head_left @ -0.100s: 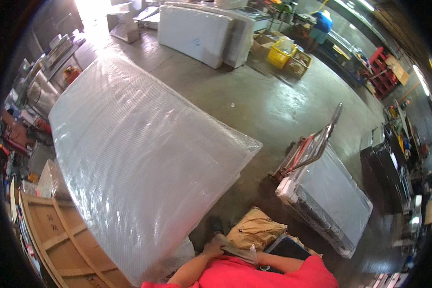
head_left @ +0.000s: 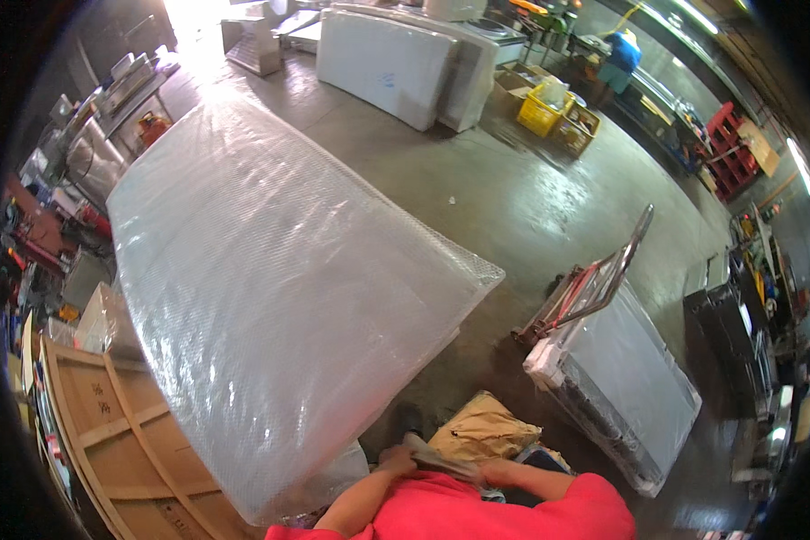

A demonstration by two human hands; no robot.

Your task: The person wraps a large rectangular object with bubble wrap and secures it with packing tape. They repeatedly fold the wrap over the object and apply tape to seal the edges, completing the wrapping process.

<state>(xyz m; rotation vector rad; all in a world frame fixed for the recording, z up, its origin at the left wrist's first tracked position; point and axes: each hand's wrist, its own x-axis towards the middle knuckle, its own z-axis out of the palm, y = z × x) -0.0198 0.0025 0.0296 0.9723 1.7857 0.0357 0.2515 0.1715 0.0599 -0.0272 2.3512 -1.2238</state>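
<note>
Head view here, and that clear bubble-wrapped slab [head_left: 306,288] is hogging most of the left and middle, its near end coming right down beside the left forearm. Next down in size, a plastic-wrapped flat unit [head_left: 621,378] is lying off to the right, well apart from both hands, with a metal-framed hand truck [head_left: 598,292] standing at its far end. Over at lower left, a wooden-framed panel [head_left: 130,423] is sitting beyond the slab's edge. Crumpled brown paper [head_left: 481,427] is lying on the floor just past the hands, more toward the right one. A dark shoe [head_left: 407,418] is showing just ahead of the left hand.

Now the hands: both are working close in front of the red shirt [head_left: 504,517], near each other but not touching. The left hand [head_left: 396,459] is curling its fingers round the left end of a grey-tan strip [head_left: 443,461]. The right hand [head_left: 493,472] is touching the other end, but its fingers are too blurred, so I can't tell how far it's closing. Smallest of the lot, that strip is spanning the gap between the hands, right up against the shirt front.
</note>
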